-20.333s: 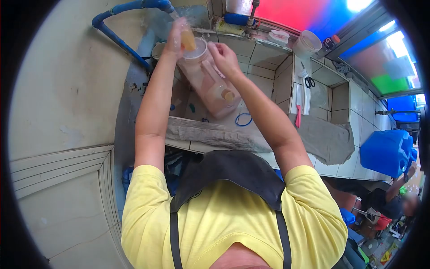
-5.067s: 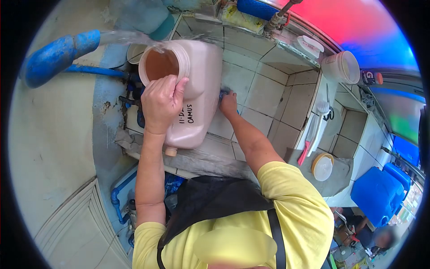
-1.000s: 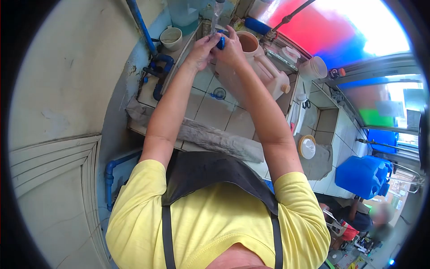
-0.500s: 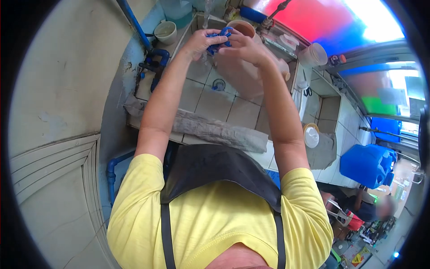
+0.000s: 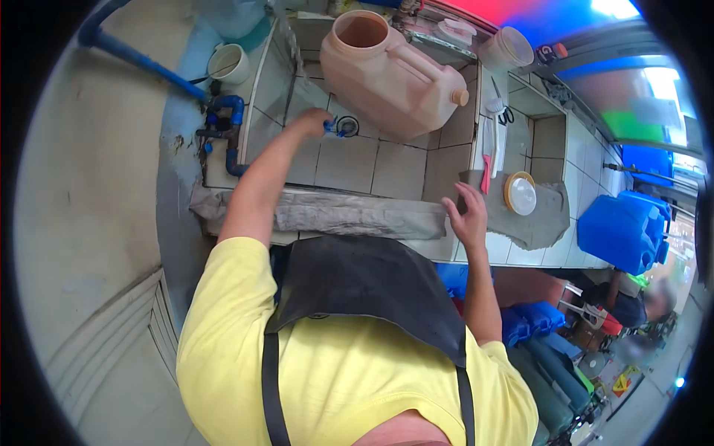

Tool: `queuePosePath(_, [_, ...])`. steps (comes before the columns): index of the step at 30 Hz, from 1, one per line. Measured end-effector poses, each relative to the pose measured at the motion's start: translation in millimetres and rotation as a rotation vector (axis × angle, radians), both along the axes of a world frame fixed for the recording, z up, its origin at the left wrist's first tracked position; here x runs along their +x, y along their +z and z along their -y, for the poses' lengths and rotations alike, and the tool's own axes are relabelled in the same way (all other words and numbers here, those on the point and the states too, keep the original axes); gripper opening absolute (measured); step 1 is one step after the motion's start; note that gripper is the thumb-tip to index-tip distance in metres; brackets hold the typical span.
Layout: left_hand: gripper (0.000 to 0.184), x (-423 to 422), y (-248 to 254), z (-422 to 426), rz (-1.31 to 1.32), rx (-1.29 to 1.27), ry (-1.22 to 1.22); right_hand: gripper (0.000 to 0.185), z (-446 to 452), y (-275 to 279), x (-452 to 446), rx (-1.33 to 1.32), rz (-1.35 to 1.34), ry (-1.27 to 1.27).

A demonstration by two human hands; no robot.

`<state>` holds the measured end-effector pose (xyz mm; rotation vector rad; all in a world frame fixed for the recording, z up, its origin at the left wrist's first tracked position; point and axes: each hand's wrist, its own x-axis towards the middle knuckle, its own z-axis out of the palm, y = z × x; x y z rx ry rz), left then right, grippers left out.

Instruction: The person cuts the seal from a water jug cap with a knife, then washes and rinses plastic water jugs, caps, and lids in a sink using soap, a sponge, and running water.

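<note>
My left hand (image 5: pixel 315 123) is low in the tiled sink (image 5: pixel 349 165), closed around a crumpled blue strip (image 5: pixel 329 125). Bits of blue stick out from its fingers, right beside the round drain (image 5: pixel 347 126). Whether the strip is plastic or cloth I cannot tell. My right hand (image 5: pixel 468 215) hovers near the sink's front right corner with its fingers apart, holding nothing. Nearest to it are a grey cloth (image 5: pixel 535 223) and the end of a long rolled grey cloth (image 5: pixel 364 214) along the front rim.
A large pinkish jug (image 5: pixel 394 82) leans in the sink, and water runs down at the back left. To the right are scissors (image 5: pixel 506 116), a pink-handled tool (image 5: pixel 486 175), a round lidded tub (image 5: pixel 520 195) and a blue jerrycan (image 5: pixel 623 232). Blue pipes (image 5: pixel 223 119) line the left wall.
My left hand has come down from the back of the sink to the drain with the blue strip. My right hand has let go of it and drawn back to the front right.
</note>
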<state>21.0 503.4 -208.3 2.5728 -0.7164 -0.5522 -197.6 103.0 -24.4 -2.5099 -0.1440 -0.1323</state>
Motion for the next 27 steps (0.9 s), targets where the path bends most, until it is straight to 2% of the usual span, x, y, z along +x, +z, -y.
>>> queuePosePath(3, [0.025,-11,-46,18,-0.011,0.121,-0.046,0.043,-3,-19,-27,0.068,0.011,-0.135])
queuePosePath(5, [0.019,-16,-64,30,0.011,0.16,-0.067,0.045,-7,-29,-32,-0.217,0.117,-0.008])
queuePosePath(9, [0.019,-23,-88,50,0.097,0.144,-0.042,0.049,-13,-28,-28,-0.28,0.023,-0.022])
queuePosePath(14, [0.019,-23,-105,63,0.101,0.418,-0.019,0.05,-16,-24,-26,-0.303,-0.013,-0.03])
queuePosePath(15, [0.019,-25,-104,66,0.098,0.42,-0.024,0.049,-16,-24,-27,-0.307,-0.012,-0.028])
queuePosePath(17, [0.021,-32,-101,72,0.031,0.269,-0.099,0.049,-15,-26,-27,-0.308,-0.016,-0.035])
queuePosePath(20, [0.022,-46,-52,92,-0.088,0.188,-0.114,0.048,-15,-27,-28,-0.317,-0.019,-0.046])
queuePosePath(21, [0.022,-47,-74,90,-0.09,0.191,-0.114,0.047,-16,-28,-27,-0.325,-0.021,-0.048])
queuePosePath(23, [0.021,-52,-140,86,-0.073,0.165,0.36,0.047,-18,-27,-26,-0.329,-0.02,-0.052])
queuePosePath(25, [0.022,-43,-103,72,-0.062,0.215,0.414,0.046,-18,-26,-27,-0.34,-0.021,-0.058])
queuePosePath(27, [0.023,-39,-91,54,-0.045,0.262,0.467,0.046,-17,-27,-26,-0.348,-0.023,-0.056])
